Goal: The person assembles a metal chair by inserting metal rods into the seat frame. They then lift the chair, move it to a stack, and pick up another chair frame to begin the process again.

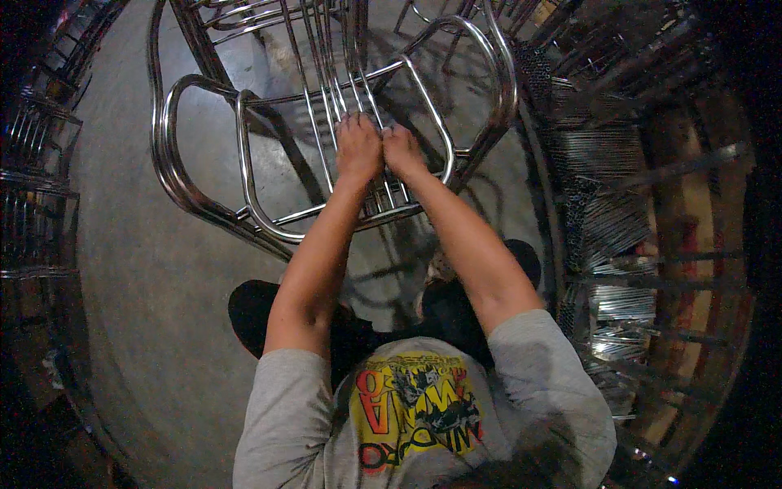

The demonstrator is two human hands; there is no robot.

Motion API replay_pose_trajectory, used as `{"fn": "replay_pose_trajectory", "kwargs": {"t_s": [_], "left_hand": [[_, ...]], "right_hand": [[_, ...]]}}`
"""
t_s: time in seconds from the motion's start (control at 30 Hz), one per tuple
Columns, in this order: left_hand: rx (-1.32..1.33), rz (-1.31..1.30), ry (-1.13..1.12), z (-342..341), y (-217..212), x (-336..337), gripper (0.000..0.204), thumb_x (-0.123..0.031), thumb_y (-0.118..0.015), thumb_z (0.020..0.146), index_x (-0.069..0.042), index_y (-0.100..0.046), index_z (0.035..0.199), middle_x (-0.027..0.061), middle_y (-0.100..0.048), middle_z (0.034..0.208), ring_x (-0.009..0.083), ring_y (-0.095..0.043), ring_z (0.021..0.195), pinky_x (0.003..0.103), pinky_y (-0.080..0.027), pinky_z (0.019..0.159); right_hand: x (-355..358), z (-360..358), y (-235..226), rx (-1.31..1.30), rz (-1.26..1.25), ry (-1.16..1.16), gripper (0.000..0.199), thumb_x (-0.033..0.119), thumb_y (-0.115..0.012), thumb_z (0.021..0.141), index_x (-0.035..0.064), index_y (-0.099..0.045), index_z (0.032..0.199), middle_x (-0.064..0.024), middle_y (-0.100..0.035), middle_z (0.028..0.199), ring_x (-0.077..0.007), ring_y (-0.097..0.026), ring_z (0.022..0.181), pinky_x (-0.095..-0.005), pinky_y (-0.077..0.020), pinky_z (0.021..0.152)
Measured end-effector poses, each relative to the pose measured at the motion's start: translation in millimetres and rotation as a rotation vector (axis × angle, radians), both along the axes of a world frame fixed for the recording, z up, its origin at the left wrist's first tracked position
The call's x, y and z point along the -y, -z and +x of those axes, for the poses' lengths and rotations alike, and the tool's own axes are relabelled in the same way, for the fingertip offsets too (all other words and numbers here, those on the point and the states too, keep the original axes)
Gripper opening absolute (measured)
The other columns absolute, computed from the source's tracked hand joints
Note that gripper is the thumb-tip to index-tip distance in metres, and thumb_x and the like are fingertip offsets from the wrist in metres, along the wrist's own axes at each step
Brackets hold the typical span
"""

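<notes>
Left hand on metal frame; rod stacks rightward.

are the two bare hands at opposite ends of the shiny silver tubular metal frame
No, the bare left hand and bare right hand are side by side on thin, straight silver metal rods.

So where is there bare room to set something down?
Bare floor lies between the tubular frame and the metalwork at the left edge. It is crowded where the left hand and right hand meet the frame's rods, and along the right, by stacked metal rods.
</notes>
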State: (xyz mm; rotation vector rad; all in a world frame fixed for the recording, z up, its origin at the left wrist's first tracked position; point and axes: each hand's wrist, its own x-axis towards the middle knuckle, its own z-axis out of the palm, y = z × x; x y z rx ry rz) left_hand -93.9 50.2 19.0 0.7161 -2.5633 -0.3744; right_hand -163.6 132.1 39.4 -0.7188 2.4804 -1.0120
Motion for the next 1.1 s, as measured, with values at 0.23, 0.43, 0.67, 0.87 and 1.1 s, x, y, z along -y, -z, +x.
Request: {"fn": "replay_pose_trajectory", "kwargs": {"t_s": [0.23,0.43,0.67,0.87,1.1], "left_hand": [[-0.025,0.055,-0.012,0,-13,-1,0.041,-0.019,-0.053,0.089,0.006,-0.049,0.122,0.0260,-0.049,0.130,0.0413,-0.043,0.125,0.048,-0.031,0.108],[-0.003,0.026,0.023,4,-17,-3,0.041,-0.017,-0.056,0.087,0.006,-0.051,0.120,0.0259,-0.051,0.129,0.0422,-0.044,0.125,0.049,-0.032,0.108],[0.103,0.161,-0.033,3,-17,1,0.033,-0.014,-0.051,0.087,0.002,-0.055,0.115,0.0240,-0.050,0.128,0.0421,-0.046,0.121,0.048,-0.039,0.102],[0.065,0.341,-0.018,4,-19,4,0.053,-0.006,-0.059,0.080,-0.006,-0.047,0.132,0.0226,-0.042,0.137,0.0404,-0.042,0.123,0.046,-0.043,0.097],[-0.016,0.123,0.099,5,-11,5,0.060,-0.006,-0.064,0.077,-0.009,-0.046,0.134,0.0257,-0.045,0.133,0.0428,-0.043,0.121,0.047,-0.038,0.102]], "right_hand": [[2,-2,10,-0.025,-0.010,0.023,0.039,0.032,-0.044,0.093,-0.0036,-0.058,0.101,-0.0310,-0.058,0.110,-0.0487,-0.054,0.105,-0.0545,-0.0444,0.090],[2,-1,18,-0.032,0.002,0.018,0.042,0.033,-0.041,0.095,-0.0042,-0.056,0.109,-0.0308,-0.056,0.115,-0.0464,-0.053,0.109,-0.0514,-0.0412,0.094],[-21,-14,7,0.092,0.076,-0.201,0.043,0.032,-0.046,0.097,-0.0051,-0.061,0.112,-0.0239,-0.064,0.112,-0.0319,-0.062,0.104,-0.0411,-0.0443,0.093],[-45,13,-48,-0.078,0.311,-0.466,0.039,0.035,-0.049,0.094,-0.0011,-0.061,0.104,-0.0275,-0.063,0.102,-0.0447,-0.060,0.096,-0.0527,-0.0474,0.082],[-268,-69,-107,-0.549,-0.353,0.453,0.034,0.029,-0.064,0.087,-0.0014,-0.062,0.101,-0.0217,-0.067,0.090,-0.0368,-0.065,0.081,-0.0424,-0.0498,0.072]]}}
